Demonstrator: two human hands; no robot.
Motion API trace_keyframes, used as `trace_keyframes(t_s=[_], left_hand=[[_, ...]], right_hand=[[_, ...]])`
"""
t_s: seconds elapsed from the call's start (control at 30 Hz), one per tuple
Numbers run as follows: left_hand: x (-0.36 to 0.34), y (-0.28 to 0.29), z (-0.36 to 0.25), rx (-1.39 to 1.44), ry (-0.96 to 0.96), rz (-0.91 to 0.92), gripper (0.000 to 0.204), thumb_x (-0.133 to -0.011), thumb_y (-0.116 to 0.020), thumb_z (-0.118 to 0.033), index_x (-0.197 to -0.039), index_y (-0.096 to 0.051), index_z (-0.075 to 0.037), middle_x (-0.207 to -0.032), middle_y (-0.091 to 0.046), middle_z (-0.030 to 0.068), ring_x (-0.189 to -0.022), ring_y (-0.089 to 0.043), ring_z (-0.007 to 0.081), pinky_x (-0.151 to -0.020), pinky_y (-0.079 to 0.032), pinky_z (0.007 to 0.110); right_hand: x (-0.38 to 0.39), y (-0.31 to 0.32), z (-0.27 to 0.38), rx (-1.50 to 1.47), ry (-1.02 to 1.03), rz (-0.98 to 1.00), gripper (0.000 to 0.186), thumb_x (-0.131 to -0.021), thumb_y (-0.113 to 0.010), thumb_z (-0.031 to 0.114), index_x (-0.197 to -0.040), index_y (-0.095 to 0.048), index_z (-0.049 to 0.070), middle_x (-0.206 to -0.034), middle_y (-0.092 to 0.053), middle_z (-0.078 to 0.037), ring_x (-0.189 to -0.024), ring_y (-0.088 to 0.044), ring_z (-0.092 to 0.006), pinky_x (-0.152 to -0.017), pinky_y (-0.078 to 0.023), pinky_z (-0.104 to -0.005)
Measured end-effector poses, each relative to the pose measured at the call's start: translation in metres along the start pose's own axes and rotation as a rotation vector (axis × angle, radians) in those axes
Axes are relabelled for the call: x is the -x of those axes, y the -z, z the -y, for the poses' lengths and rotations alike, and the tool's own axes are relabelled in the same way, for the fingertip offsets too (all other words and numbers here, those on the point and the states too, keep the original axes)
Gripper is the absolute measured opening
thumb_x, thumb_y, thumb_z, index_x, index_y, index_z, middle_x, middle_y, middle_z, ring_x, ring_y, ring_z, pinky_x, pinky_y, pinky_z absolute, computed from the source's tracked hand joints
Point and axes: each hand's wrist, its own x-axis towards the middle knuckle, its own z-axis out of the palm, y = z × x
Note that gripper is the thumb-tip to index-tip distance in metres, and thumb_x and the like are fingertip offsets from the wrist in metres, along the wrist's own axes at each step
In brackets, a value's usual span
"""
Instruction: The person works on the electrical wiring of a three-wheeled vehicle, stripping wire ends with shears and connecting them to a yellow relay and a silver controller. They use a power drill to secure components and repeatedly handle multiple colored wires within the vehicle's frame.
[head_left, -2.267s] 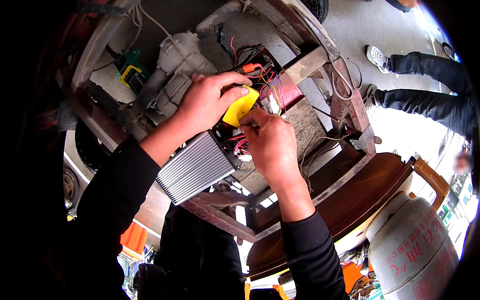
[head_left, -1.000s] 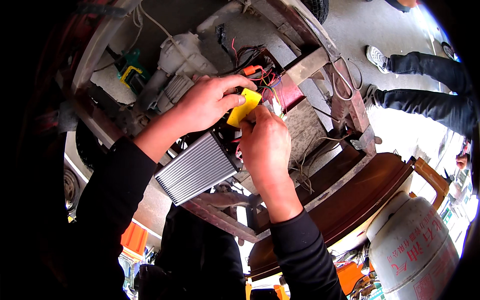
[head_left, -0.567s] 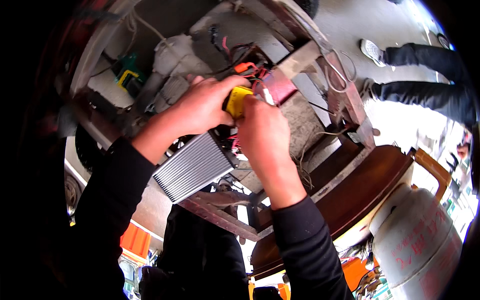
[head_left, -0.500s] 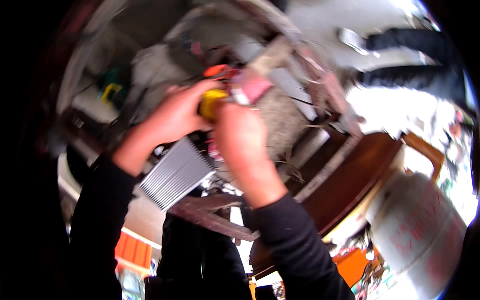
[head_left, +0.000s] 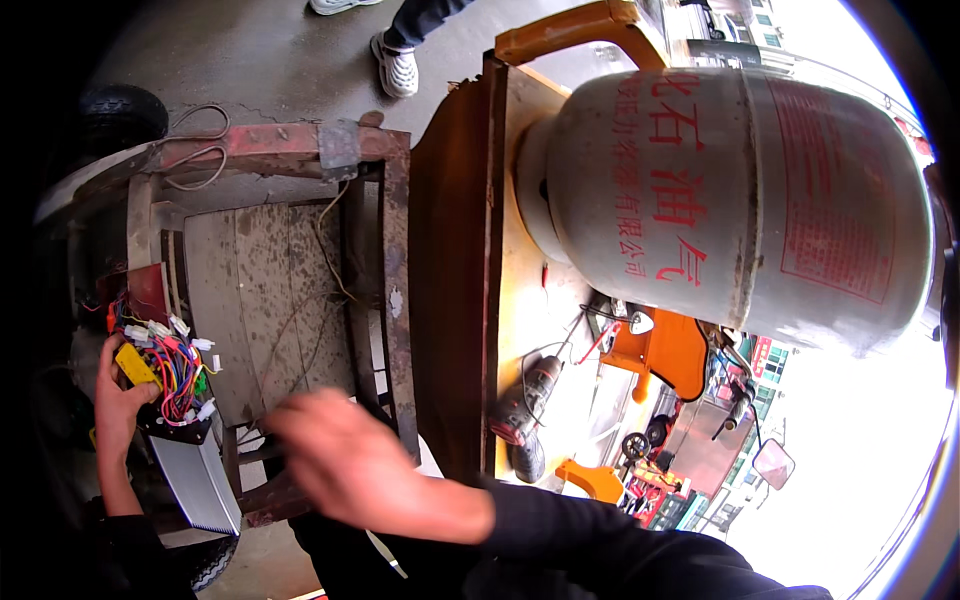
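A yellow block [head_left: 137,367] is being gripped at the left of the frame by the left hand [head_left: 122,398], its fingers closed along one side, its thumb along the other. It is held right beside a bundle of coloured wires [head_left: 180,372] ended with white connectors, and just below, a finned metal box [head_left: 197,482] is seen at a tilt. At lower centre the right hand [head_left: 345,462] is caught in a blur; how far its fingers are open, and whether anything is held, cannot be told.

Around them, a stained grey panel [head_left: 222,290] is bordered by worn, rust-marked metalwork [head_left: 398,235], with a thin cable [head_left: 322,228] strewn across it. A tyre [head_left: 122,112] is spotted at upper left, and on the grey floor [head_left: 240,50] at top centre a white shoe [head_left: 398,72] is worn by another person. A dark brown wooden panel [head_left: 450,280] is seen mid-frame, a drill [head_left: 530,400] just right of it, and the upper right is filled by a grey gas cylinder [head_left: 660,200] marked in red.
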Motion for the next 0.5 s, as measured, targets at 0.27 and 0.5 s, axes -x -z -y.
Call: trace_keyframes(t_s=[0.27, 0.5], left_hand=[[-0.005, 0.008, -0.027, -0.219, 0.094, 0.005, 0.078, -0.069, -0.065, 0.01, -0.143, -0.039, 0.001, -0.118, -0.06, 0.0107, -0.103, -0.06, 0.0188, -0.094, -0.049, 0.03], [-0.006, 0.002, -0.018, -0.229, 0.066, -0.002, 0.062, -0.073, -0.062, 0.01, -0.131, -0.046, -0.001, -0.114, -0.061, 0.007, -0.102, -0.06, 0.0178, -0.095, -0.046, 0.029]], right_hand=[[0.179, 0.156, -0.06, 0.609, -0.703, -0.206, 0.055, -0.087, -0.068, 0.01, -0.134, -0.042, -0.001, -0.111, -0.055, -0.02, -0.097, -0.057, -0.0309, -0.086, -0.048, -0.0407], [0.206, 0.165, -0.129, 0.152, -0.884, -0.527, 0.022, -0.102, -0.056, 0.018, -0.094, -0.06, -0.002, -0.078, -0.064, -0.006, -0.072, -0.059, -0.0113, -0.063, -0.05, -0.0281]])
